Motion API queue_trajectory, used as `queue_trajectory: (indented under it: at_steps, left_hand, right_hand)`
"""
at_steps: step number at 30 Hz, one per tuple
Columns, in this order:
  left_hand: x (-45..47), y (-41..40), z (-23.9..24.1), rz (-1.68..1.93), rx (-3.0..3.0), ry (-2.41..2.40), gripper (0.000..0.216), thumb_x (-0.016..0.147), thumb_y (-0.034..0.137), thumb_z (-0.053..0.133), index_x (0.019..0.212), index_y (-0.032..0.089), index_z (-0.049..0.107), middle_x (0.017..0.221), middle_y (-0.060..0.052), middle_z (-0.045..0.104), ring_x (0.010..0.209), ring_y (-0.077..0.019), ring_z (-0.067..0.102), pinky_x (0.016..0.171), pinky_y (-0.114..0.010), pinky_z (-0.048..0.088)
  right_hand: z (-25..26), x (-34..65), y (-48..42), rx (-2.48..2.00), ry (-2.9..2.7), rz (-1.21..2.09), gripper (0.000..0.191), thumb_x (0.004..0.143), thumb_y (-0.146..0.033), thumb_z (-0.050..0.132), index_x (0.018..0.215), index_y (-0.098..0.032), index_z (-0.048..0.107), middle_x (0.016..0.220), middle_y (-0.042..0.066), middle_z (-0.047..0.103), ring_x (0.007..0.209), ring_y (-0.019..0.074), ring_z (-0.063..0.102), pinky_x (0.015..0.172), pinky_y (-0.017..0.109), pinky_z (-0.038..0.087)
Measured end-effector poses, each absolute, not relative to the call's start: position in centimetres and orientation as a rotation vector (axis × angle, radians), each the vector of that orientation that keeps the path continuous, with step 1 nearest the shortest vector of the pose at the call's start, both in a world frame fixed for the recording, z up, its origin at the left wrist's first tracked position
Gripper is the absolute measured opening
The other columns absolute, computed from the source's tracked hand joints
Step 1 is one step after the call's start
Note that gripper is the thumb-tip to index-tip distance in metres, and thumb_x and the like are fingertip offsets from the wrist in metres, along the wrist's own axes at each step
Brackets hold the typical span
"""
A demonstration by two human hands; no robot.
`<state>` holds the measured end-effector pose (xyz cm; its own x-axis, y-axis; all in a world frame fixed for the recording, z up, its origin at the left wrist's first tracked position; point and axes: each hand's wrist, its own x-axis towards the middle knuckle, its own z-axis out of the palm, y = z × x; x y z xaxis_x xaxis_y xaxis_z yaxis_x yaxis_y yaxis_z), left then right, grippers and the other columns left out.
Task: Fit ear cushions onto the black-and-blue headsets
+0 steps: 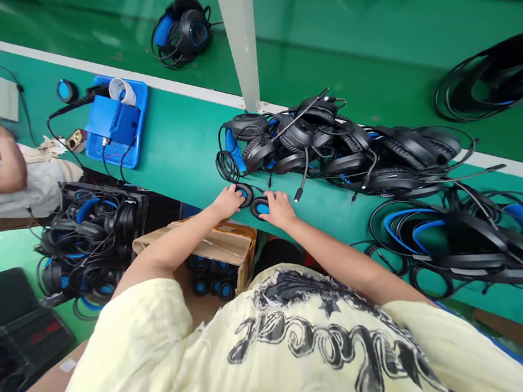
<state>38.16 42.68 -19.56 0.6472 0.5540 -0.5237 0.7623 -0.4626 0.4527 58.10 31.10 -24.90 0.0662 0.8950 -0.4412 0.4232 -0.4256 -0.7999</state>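
Observation:
My left hand [228,202] is at the near edge of the green bench, its fingers closed on a round black ear pad [245,194] with a blue centre. Just right of it, my right hand [280,209] grips a second ear pad [259,208] of the same kind. The two pads lie side by side, very close together. Behind my hands sits a long pile of black headsets [299,134] with microphone booms and coiled cables. My fingers partly cover both pads.
Below my left forearm an open cardboard box [244,258] holds several ear pads [213,285]. More headsets [476,238] lie at right. A blue tray [141,103] with a blue device [112,120] stands at left. Beyond it is a co-worker's arm [6,160]. A metal post [241,45] rises behind.

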Motion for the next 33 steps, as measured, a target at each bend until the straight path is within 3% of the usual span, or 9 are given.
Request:
queue_trajectory:
  at_steps: [5, 9, 16, 20, 23, 26, 28, 30, 33]
  left_hand:
    - [37.0, 43.0, -15.8, -0.129, 1.909, 0.975, 0.038, 0.095, 0.038, 0.052, 0.112, 0.009, 0.069, 0.095, -0.014, 0.073, 0.104, -0.0331, 0.067, 0.1, -0.052, 0.05]
    - [37.3, 38.0, -11.8, 0.257, 1.19, 0.847, 0.051, 0.096, 0.043, 0.051, 0.133, 0.008, 0.061, 0.109, -0.017, 0.074, 0.099, -0.0288, 0.073, 0.091, -0.048, 0.057]
    - [43.3, 28.4, -7.2, 0.492, 0.78, 0.842, 0.056, 0.077, 0.037, 0.081, 0.128, 0.017, 0.067, 0.127, -0.012, 0.071, 0.11, -0.0273, 0.069, 0.096, -0.039, 0.056]
    - [45.4, 24.4, -6.0, 0.391, 1.006, 0.858, 0.083, 0.077, 0.05, 0.081, 0.15, 0.028, 0.049, 0.15, -0.01, 0.057, 0.13, -0.0351, 0.06, 0.106, -0.049, 0.052]
    - [45.3, 21.2, -5.4, 0.282, 1.232, 0.904, 0.089, 0.078, 0.067, 0.073, 0.152, 0.026, 0.046, 0.149, -0.013, 0.057, 0.135, -0.0382, 0.055, 0.111, -0.053, 0.048]
    - [42.2, 19.4, -3.4, 0.435, 1.42, 1.173, 0.076, 0.063, 0.058, 0.085, 0.126, 0.019, 0.068, 0.132, -0.011, 0.07, 0.125, -0.0369, 0.06, 0.109, -0.046, 0.05]
    - [37.7, 19.1, -1.1, 0.402, 1.388, 1.359, 0.057, 0.053, 0.045, 0.088, 0.106, 0.027, 0.074, 0.107, 0.001, 0.078, 0.101, -0.0294, 0.068, 0.089, -0.037, 0.058]
    - [31.7, 18.9, 1.2, 0.384, 1.296, 1.559, 0.042, 0.049, 0.043, 0.081, 0.09, 0.039, 0.074, 0.083, 0.014, 0.077, 0.078, -0.024, 0.068, 0.068, -0.033, 0.058]
    - [23.0, 17.0, 2.4, 0.361, 1.399, 1.86, 0.03, 0.052, 0.048, 0.069, 0.082, 0.053, 0.07, 0.084, 0.029, 0.075, 0.087, -0.0219, 0.072, 0.079, -0.034, 0.058]
  right_hand:
    - [-22.6, 62.8, 29.7, -1.585, -0.76, 1.636, 0.033, 0.085, -0.048, 0.063, 0.103, -0.021, 0.056, 0.092, 0.006, 0.059, 0.089, 0.0233, 0.059, 0.079, 0.04, 0.056]
    - [-18.0, 65.8, 25.1, -1.145, -0.438, 1.846, 0.035, 0.09, -0.055, 0.044, 0.093, -0.022, 0.055, 0.073, -0.001, 0.044, 0.058, 0.0129, 0.039, 0.044, 0.021, 0.036]
    - [-11.5, 67.9, 17.2, -0.718, -0.229, 1.888, 0.021, 0.09, -0.04, 0.05, 0.099, -0.023, 0.057, 0.073, -0.003, 0.04, 0.056, 0.0109, 0.029, 0.039, 0.015, 0.024]
    - [-9.4, 67.0, 14.0, -0.93, -0.394, 1.56, 0.032, 0.088, -0.053, 0.052, 0.098, -0.023, 0.06, 0.077, 0.0, 0.051, 0.064, 0.0144, 0.045, 0.051, 0.025, 0.045]
    - [-7.8, 63.8, 11.7, -1.1, -0.467, 1.261, 0.041, 0.074, -0.046, 0.077, 0.103, -0.022, 0.062, 0.097, 0.003, 0.064, 0.096, 0.0221, 0.06, 0.094, 0.039, 0.053]
    - [-5.9, 60.6, 10.3, -1.219, -1.021, 1.145, 0.075, 0.07, -0.047, 0.083, 0.133, -0.017, 0.055, 0.134, 0.014, 0.058, 0.128, 0.0295, 0.054, 0.117, 0.048, 0.039]
    - [-4.9, 59.5, 9.5, -1.142, -1.447, 1.162, 0.095, 0.077, -0.054, 0.079, 0.153, -0.017, 0.035, 0.157, 0.02, 0.039, 0.148, 0.0332, 0.038, 0.123, 0.051, 0.033]
    - [-4.6, 59.6, 8.6, -1.032, -1.684, 1.124, 0.094, 0.084, -0.052, 0.075, 0.158, -0.02, 0.028, 0.167, 0.019, 0.025, 0.155, 0.0333, 0.027, 0.125, 0.05, 0.031]
    - [-6.8, 62.2, 7.3, -1.096, -1.783, 0.959, 0.071, 0.09, -0.04, 0.07, 0.153, -0.023, 0.042, 0.163, 0.015, 0.036, 0.151, 0.0301, 0.037, 0.125, 0.046, 0.034]
